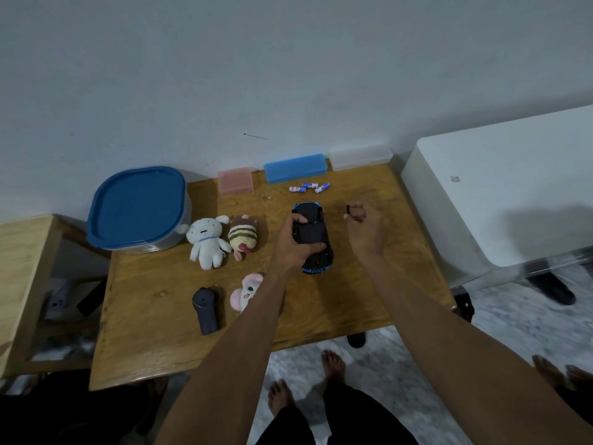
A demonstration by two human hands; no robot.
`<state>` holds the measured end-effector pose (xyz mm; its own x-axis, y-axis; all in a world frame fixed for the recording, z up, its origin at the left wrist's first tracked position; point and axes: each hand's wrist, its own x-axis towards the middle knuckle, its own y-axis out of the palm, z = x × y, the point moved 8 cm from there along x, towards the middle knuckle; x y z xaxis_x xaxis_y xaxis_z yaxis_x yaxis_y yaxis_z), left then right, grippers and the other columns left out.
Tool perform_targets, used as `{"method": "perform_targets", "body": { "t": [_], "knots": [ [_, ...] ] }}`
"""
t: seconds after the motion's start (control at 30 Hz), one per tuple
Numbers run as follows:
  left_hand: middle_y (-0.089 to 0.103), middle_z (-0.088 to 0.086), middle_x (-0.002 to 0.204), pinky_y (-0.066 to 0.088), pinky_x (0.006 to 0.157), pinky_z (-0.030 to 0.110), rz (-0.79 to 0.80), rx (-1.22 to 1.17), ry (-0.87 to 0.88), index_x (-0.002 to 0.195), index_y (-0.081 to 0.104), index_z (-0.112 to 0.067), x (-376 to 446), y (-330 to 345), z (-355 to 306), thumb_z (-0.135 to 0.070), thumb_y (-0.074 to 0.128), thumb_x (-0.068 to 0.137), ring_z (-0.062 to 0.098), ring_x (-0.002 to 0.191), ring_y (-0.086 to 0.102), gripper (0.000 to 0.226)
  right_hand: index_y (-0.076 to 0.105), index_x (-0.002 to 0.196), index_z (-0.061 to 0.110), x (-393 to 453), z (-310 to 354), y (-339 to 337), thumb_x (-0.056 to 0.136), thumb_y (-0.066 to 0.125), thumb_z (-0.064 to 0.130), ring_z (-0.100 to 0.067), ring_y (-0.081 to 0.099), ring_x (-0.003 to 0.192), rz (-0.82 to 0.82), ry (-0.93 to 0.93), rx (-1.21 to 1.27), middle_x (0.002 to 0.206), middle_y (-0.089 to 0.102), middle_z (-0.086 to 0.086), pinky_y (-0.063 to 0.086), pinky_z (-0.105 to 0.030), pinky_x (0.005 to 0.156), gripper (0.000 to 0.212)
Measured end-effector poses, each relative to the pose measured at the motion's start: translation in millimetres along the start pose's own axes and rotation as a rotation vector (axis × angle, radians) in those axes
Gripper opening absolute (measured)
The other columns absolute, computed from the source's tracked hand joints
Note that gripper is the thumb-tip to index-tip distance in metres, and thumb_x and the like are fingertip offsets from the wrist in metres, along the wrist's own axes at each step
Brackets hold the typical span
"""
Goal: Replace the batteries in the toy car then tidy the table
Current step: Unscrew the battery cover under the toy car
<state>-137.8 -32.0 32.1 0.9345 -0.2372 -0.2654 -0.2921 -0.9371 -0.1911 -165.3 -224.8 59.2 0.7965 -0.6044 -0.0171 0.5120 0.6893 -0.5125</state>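
I judge the compartment step is underway: my left hand (293,244) grips the upturned toy car (313,239) mid-table, my right hand (364,228) pinches a small dark piece (348,209), probably the cover, batteries (309,187) at twelve o'clock

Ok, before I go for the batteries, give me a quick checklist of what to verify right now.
1. Toy car flipped underside up and steadied by left hand: ok.
2. Battery cover off, pinched in right hand: ok.
3. Right hand free to pick up batteries: not ok, it holds the cover.
4. Loose batteries within reach beyond the car: ok.
5. Whether those are new or used: cannot tell.
6. Compartment empty: cannot tell.
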Motion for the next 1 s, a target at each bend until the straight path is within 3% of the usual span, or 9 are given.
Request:
{"method": "perform_targets", "body": {
  "t": [0.13, 0.27, 0.43, 0.53, 0.67, 0.77, 0.83, 1.0],
  "knots": [
    [0.056, 0.0, 0.118, 0.057, 0.064, 0.021, 0.0, -0.035, -0.012, 0.114, 0.044, -0.008, -1, -2, 9, 0.004, 0.085, 0.071, 0.012, 0.097, 0.06, 0.061, 0.072, 0.114, 0.013, -2, -37, 15, 0.089, 0.072, 0.008, -0.019, 0.07, 0.095, 0.1, 0.061, -0.155, 0.105, 0.074, -0.005, 0.057, -0.031, 0.085, 0.026],
    [0.056, 0.003, 0.117, 0.054, 0.063, 0.018, 0.016, -0.036, -0.034, 0.116, 0.042, -0.008, -4, -3, 19, 0.006, 0.083, 0.072, 0.005, 0.091, 0.061, 0.061, 0.075, 0.11, 0.011, -10, -66, 25, 0.09, 0.069, 0.009, -0.03, 0.07, 0.093, 0.189, 0.121, -0.33, 0.1, 0.075, -0.013, 0.059, -0.037, 0.08, 0.022],
    [0.054, 0.0, 0.115, 0.053, 0.062, 0.017, 0.023, -0.037, -0.055, 0.119, 0.043, -0.006, -7, -4, 28, 0.009, 0.083, 0.072, 0.004, 0.091, 0.059, 0.063, 0.075, 0.096, 0.008, -20, -86, 31, 0.091, 0.061, 0.006, -0.028, 0.068, 0.081, 0.275, 0.104, -0.517, 0.081, 0.069, -0.009, 0.042, -0.024, 0.059, 0.015],
    [0.055, -0.003, 0.114, 0.054, 0.064, 0.019, 0.018, -0.035, -0.052, 0.116, 0.043, -0.01, -9, -6, 29, 0.008, 0.083, 0.071, 0.003, 0.091, 0.059, 0.063, 0.075, 0.094, 0.006, -20, -90, 27, 0.092, 0.064, 0.007, -0.027, 0.068, 0.081, 0.279, 0.181, -0.48, 0.081, 0.068, -0.01, 0.046, -0.026, 0.061, 0.012],
    [0.055, -0.004, 0.116, 0.055, 0.065, 0.019, 0.01, -0.023, -0.043, 0.12, 0.043, -0.01, -12, -9, 28, 0.005, 0.085, 0.07, 0.006, 0.094, 0.059, 0.067, 0.073, 0.112, 0.011, -10, -55, 21, 0.09, 0.073, 0.019, -0.019, 0.069, 0.096, 0.191, 0.139, -0.258, 0.105, 0.074, -0.004, 0.053, -0.026, 0.077, 0.024],
    [0.054, -0.008, 0.116, 0.055, 0.065, 0.019, 0.018, 0.001, -0.024, 0.121, 0.043, -0.014, -14, -9, 23, 0.001, 0.087, 0.068, 0.008, 0.095, 0.059, 0.07, 0.072, 0.114, 0.018, -6, -9, 34, 0.09, 0.073, 0.018, -0.012, 0.068, 0.095, 0.316, 0.014, 0.002, 0.104, 0.073, 0.003, 0.056, -0.029, 0.082, 0.025],
    [0.054, -0.007, 0.118, 0.052, 0.067, 0.019, 0.023, 0.015, -0.014, 0.122, 0.043, -0.017, -16, -9, 19, -0.002, 0.087, 0.068, 0.006, 0.099, 0.058, 0.072, 0.072, 0.115, 0.019, -6, 12, 46, 0.089, 0.073, 0.017, -0.012, 0.068, 0.095, 0.422, -0.029, 0.004, 0.106, 0.073, 0.002, 0.058, -0.032, 0.084, 0.025],
    [0.054, -0.01, 0.116, 0.055, 0.067, 0.017, 0.04, -0.013, 0.006, 0.125, 0.042, -0.014, -19, -9, 15, 0.003, 0.085, 0.069, 0.003, 0.098, 0.059, 0.072, 0.075, 0.116, 0.019, -11, 20, 62, 0.086, 0.077, 0.016, -0.014, 0.067, 0.098, 0.551, -0.083, -0.118, 0.11, 0.074, -0.004, 0.051, -0.018, 0.08, 0.031]
  ]
}}
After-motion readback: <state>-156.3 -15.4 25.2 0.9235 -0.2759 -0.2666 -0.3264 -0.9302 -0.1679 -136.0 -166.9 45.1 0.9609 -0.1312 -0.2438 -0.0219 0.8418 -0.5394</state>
